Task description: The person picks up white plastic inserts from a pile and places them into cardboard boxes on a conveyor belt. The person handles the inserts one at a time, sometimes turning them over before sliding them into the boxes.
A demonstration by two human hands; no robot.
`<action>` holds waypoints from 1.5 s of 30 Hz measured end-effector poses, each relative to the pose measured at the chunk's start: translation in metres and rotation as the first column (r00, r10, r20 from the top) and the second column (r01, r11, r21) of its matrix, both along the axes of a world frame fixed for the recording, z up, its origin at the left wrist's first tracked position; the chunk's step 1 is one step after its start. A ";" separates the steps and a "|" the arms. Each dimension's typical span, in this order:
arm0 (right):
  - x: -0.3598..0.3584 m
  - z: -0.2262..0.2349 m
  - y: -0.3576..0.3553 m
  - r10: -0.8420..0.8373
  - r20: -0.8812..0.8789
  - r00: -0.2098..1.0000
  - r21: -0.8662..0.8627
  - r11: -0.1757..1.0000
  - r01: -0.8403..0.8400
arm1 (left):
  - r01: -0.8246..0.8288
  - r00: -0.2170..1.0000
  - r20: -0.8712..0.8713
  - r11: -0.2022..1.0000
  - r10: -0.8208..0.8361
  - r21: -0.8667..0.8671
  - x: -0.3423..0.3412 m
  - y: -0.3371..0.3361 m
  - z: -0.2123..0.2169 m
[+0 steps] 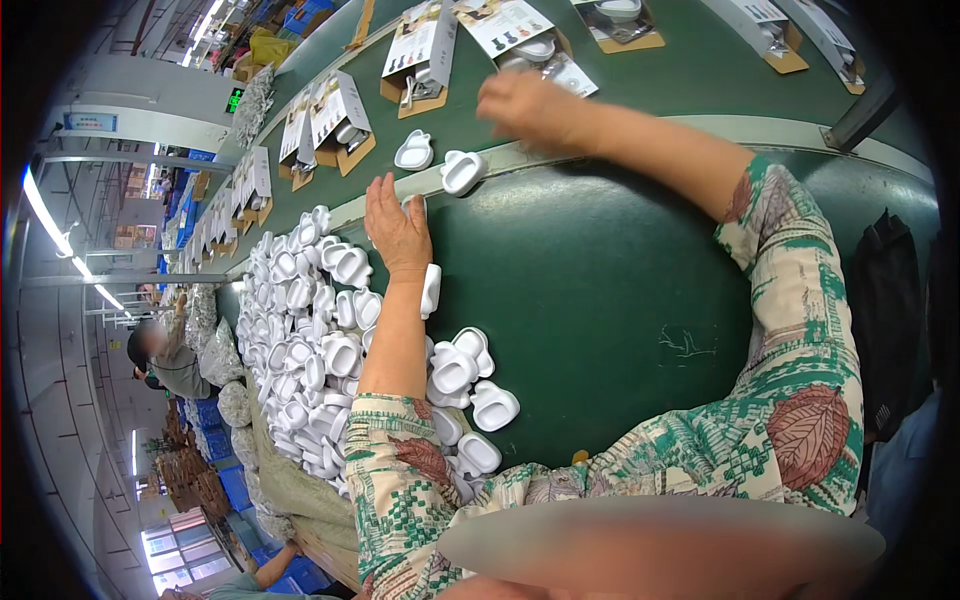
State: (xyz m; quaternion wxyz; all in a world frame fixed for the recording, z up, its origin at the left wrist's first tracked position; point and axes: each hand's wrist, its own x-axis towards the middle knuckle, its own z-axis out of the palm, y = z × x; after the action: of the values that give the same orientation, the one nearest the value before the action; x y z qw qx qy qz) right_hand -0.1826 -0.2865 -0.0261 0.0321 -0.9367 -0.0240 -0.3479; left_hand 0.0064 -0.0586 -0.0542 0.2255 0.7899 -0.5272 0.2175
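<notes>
Sleeve point(805, 320); boxes point(425, 38) with white pieces point(536, 47)

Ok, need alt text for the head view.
A person's blurred right hand is near an open printed box on a green conveyor belt, while the left hand is at the edge of a large heap of hollow white plastic shells. Two loose shells lie between the hands, with more open boxes along the belt.

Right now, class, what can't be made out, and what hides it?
Head view throughout:
Right hand: palm, hidden by its own back.
White piece at the left hand: part, behind the hand.
Heap of white pieces: lower layers, under upper ones.
Printed box beyond the right hand: far end, cut off by the top edge.
</notes>
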 end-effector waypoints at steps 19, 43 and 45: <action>0.067 -0.007 -0.058 -0.386 0.079 0.919 -0.144 0.908 0.394 | -0.027 0.999 0.018 1.000 0.027 -0.010 -0.002 -0.001 -0.001; 0.046 -0.005 -0.022 -0.131 -0.098 0.987 -0.021 0.991 0.130 | 0.010 0.999 -0.048 0.997 -0.013 -0.071 -0.001 0.007 0.005; 0.059 -0.003 -0.033 -0.217 -0.066 0.974 -0.044 0.976 0.215 | 0.000 0.998 -0.057 0.998 -0.004 -0.063 -0.001 0.005 0.003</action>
State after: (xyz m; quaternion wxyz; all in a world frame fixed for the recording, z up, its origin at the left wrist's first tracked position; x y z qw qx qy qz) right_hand -0.1237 -0.3194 -0.0295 -0.0222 -0.9458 0.0728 -0.3158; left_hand 0.0055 -0.0536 -0.0515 0.2653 0.7877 -0.5142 0.2113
